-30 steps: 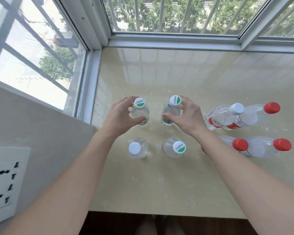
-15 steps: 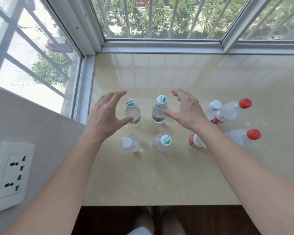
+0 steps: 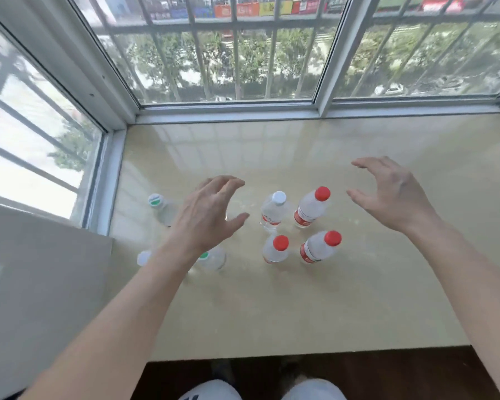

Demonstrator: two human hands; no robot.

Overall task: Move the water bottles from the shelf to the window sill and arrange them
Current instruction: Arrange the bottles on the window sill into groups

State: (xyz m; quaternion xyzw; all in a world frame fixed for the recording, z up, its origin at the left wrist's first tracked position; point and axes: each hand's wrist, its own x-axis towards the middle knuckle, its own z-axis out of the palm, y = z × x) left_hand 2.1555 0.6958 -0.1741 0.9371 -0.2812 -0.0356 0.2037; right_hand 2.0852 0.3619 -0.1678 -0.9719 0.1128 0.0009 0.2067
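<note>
Several clear water bottles stand upright on the beige window sill [image 3: 344, 298]. On the left is a green-and-white capped bottle [image 3: 160, 207], with a white-capped one [image 3: 143, 257] and a green-capped one [image 3: 214, 259] nearer me, partly hidden by my left arm. To their right stand a white-capped bottle [image 3: 273, 212] and three red-capped bottles [image 3: 311, 209] [image 3: 275, 251] [image 3: 318, 248]. My left hand [image 3: 208, 215] hovers open above the left group, holding nothing. My right hand [image 3: 393, 194] hangs open in the air to the right of the red-capped bottles.
Window glass with bars [image 3: 228, 53] closes the far side and the left side of the sill. A grey wall [image 3: 41, 284] stands at the near left. The sill's front edge [image 3: 300, 355] drops to a dark floor where my knees show.
Both hands have lifted off the two far green-capped bottles and spread apart, the right one moving far to the right. The view has tilted up and shifted.
</note>
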